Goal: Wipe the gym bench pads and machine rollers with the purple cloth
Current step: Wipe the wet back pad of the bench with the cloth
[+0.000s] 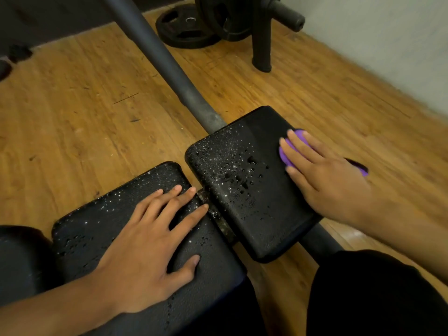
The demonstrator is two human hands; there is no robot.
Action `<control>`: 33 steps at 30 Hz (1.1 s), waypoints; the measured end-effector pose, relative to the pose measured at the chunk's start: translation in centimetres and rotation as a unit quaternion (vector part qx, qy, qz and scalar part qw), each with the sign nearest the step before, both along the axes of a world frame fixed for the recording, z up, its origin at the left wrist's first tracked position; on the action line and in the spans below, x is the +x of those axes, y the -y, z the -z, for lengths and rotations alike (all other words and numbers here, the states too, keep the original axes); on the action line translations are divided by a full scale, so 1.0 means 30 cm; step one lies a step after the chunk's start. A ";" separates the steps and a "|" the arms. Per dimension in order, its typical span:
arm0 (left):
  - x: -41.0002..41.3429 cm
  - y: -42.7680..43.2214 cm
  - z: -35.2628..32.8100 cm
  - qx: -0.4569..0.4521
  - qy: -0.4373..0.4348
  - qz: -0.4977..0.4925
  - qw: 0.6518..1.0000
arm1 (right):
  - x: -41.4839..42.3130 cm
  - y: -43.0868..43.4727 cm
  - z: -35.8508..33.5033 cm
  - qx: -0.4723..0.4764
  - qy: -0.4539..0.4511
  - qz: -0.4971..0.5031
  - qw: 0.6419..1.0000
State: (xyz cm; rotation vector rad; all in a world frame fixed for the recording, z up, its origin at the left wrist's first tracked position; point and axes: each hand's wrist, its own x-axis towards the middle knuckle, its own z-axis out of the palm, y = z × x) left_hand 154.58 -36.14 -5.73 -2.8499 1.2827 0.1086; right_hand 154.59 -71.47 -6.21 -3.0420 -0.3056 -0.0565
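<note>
Pressing the purple cloth (284, 156) flat onto the right edge of the far bench pad (242, 185), the right hand (324, 180) lies on it with fingers straight and spread. The left hand (150, 243) rests flat, fingers splayed, on the near pad (97, 226) just left of the far pad. Water droplets (232, 166) bead on the far pad's surface towards its left side, and a weight plate (184, 32) lies on the wooden floor (84, 105) well beyond it.
</note>
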 end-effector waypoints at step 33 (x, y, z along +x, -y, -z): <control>0.009 0.007 -0.005 -0.004 -0.006 -0.004 1.000 | -0.004 -0.072 -0.048 0.027 -0.035 -0.063 0.997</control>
